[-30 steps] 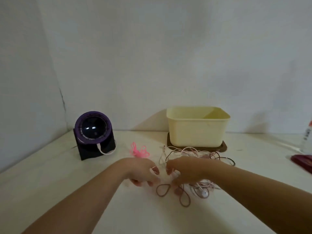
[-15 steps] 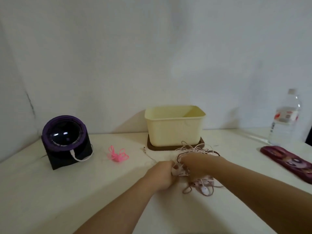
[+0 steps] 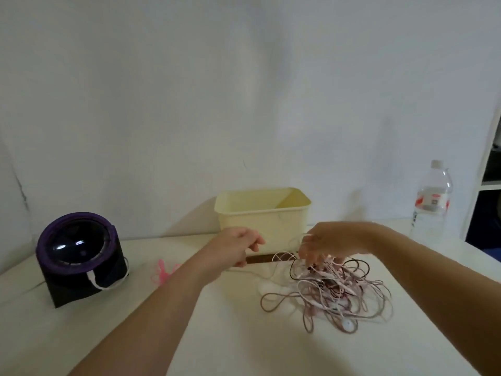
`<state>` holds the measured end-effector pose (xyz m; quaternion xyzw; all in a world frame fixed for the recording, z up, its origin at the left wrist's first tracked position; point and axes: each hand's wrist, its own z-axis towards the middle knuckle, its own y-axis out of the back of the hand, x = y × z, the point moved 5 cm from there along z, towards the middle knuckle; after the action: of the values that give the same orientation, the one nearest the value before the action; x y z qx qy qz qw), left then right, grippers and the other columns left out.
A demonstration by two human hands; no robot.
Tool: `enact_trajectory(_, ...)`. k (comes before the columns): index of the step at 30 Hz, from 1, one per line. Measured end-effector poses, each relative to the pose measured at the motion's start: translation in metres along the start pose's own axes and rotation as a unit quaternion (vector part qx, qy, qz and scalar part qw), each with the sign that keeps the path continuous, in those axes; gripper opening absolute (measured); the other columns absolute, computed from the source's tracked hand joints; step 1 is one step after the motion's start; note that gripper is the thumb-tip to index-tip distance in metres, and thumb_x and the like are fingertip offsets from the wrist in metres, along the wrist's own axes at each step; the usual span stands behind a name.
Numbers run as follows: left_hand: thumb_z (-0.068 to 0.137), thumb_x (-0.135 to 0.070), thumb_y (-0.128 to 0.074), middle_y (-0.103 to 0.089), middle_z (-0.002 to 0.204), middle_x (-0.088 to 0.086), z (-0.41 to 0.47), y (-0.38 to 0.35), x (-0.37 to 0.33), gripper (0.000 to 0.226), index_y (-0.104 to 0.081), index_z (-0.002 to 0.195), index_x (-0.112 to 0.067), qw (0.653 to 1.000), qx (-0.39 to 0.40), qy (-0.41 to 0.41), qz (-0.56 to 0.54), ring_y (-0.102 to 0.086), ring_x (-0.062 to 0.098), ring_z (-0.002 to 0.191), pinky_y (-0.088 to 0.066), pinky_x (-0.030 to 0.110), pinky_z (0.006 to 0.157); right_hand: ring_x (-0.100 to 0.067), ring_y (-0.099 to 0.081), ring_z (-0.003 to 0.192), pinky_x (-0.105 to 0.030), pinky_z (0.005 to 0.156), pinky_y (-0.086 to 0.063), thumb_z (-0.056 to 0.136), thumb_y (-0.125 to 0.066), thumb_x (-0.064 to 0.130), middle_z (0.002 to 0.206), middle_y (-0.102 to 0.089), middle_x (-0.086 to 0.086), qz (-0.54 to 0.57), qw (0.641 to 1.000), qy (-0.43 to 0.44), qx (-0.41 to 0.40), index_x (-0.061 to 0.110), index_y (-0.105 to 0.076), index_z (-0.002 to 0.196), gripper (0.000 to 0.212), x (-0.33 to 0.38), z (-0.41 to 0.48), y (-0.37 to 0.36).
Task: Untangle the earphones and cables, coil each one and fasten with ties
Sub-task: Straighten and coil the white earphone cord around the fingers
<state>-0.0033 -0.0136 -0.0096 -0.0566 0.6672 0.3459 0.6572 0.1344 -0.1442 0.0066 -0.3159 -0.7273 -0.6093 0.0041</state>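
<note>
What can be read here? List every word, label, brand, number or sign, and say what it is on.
Water bottle: its label carries red and grey print, too blurred to read.
Cream tub: no text shows.
Round purple device: no text shows.
Nothing else in view carries writing that can be read.

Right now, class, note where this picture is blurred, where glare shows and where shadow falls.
Head view: motion blur smears the right hand and the cable tangle; glare spots sit on the dark dome of the purple gadget; the cream tub throws a shadow leftward onto the wall.
</note>
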Motion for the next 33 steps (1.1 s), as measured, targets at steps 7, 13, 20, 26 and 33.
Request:
enact_trajectory(7,0.100,-0.029,-0.040,-0.045,0.055,-0.009,-0.012,0.063,-0.073,0.027,-0.054,0.080,-0.017,0.972,-0.019,-0.046,-0.230,-0.030,0.004,0.038,-0.039,0.018,0.053,-0.011,-0.054,0.050,-0.019,0.054,-0.045,0.099,-0.045,0.031,0.065,-0.066,0.001,0.086,0.984,0.096,-0.127,0.014,-0.065,0.094,0.027,0.059,-0.033,0.075)
enact_trajectory(13,0.099,-0.031,-0.042,-0.043,0.051,-0.008,-0.027,0.110,-0.107,0.029,-0.056,0.076,-0.018,0.891,-0.090,-0.109,-0.431,-0.030,0.004,0.034,-0.043,0.015,0.048,-0.017,-0.059,0.067,-0.028,0.068,-0.052,0.099,-0.042,0.033,0.069,-0.062,-0.003,0.315,0.921,0.192,-0.126,0.012,-0.063,0.110,0.032,0.090,-0.025,0.088)
enact_trajectory(20,0.099,-0.030,-0.043,-0.054,0.056,-0.008,-0.058,0.155,-0.117,0.029,-0.057,0.077,-0.019,0.886,-0.176,-0.146,-0.403,-0.029,0.004,0.034,-0.041,0.017,0.053,-0.020,-0.062,0.088,-0.037,0.084,-0.051,0.096,-0.051,0.011,0.097,-0.068,-0.006,0.415,0.903,0.111,-0.001,0.009,-0.064,0.111,0.020,0.076,0.036,0.020)
enact_trajectory(26,0.100,-0.028,-0.042,-0.072,0.078,-0.006,-0.070,0.161,-0.119,0.029,-0.057,0.076,-0.020,0.936,-0.187,-0.127,-0.269,-0.029,0.004,0.034,-0.042,0.019,0.059,-0.021,-0.063,0.106,-0.039,0.087,-0.055,0.094,-0.049,0.013,0.120,-0.062,-0.001,0.030,0.998,0.010,0.061,0.030,-0.055,0.129,0.039,0.091,0.053,-0.020)
enact_trajectory(33,0.101,-0.026,-0.039,-0.074,0.098,-0.002,-0.071,0.152,-0.117,0.032,-0.058,0.076,-0.020,0.967,-0.151,-0.117,-0.168,-0.030,0.005,0.039,-0.043,0.021,0.065,-0.019,-0.066,0.096,-0.029,0.078,-0.052,0.094,-0.054,0.021,0.116,-0.068,-0.007,0.054,0.986,0.123,-0.098,0.013,-0.067,0.113,0.024,0.135,0.039,0.027)
